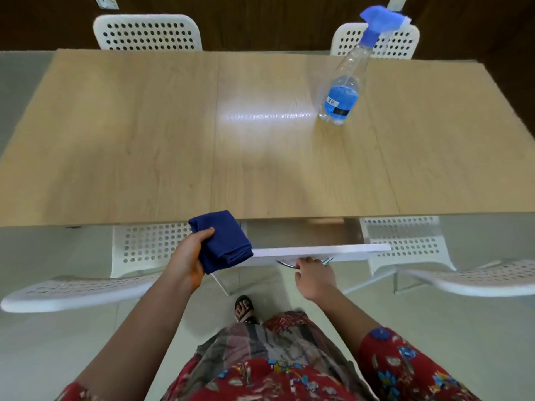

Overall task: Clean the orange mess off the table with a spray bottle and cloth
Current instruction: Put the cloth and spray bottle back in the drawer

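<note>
Here, in the head view, the left hand (188, 257) grips a folded blue cloth (224, 240) at the near edge of the table (130, 140). The right hand (314, 277) curls round the chrome handle (285, 264) of a white drawer (347, 250) that juts out below that edge. The spray bottle (343, 94) stands upright far right (well apart from both hands), with broad bare wood between. White chairs (147, 33) line both long edges.

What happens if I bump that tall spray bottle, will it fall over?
Probably, yes. The spray bottle is tall and narrow with a bulky blue trigger head on top, so it likely tips easily. Its upper part looks empty, so it is probably light. Its smooth clear plastic might slide on the table.
</note>
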